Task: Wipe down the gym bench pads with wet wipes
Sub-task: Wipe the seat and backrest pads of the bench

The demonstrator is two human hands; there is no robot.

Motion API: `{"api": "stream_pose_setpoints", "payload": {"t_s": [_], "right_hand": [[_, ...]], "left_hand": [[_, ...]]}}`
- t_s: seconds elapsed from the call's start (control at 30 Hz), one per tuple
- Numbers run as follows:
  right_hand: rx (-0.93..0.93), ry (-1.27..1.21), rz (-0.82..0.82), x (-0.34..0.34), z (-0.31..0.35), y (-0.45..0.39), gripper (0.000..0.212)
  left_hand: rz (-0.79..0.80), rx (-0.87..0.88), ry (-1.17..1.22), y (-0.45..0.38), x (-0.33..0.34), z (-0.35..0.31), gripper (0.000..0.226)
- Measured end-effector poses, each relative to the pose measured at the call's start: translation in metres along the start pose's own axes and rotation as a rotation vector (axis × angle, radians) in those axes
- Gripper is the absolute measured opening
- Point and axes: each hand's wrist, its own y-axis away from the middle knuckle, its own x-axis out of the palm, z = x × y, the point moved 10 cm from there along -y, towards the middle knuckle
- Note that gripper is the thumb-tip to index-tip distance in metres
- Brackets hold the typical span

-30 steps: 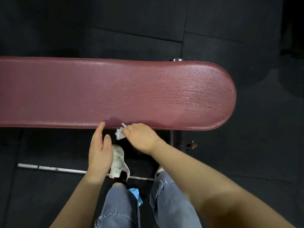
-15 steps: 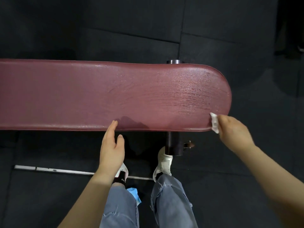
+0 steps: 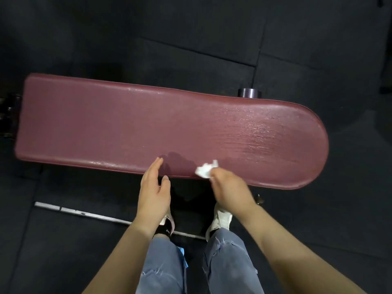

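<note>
Now that the right hand has swung back from the pad's rounded right end, it pinches the crumpled wet wipe against the near edge of the maroon bench pad, lower centre of the frame. The left hand stays flat and released beside it. The near edge looks mostly covered.

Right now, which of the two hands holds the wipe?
The right hand pinches the crumpled white wipe; the left hand holds nothing, fingers straight.
</note>
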Motion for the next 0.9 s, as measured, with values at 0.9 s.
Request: {"api": "stream_pose_setpoints", "payload": {"t_s": [0.9], "right_hand": [[-0.583,0.234,0.487,-0.006,0.071,-0.084,0.009]], "left_hand": [[0.117,0.154,-0.247,-0.031,-0.012,-0.007,0.057]]}}
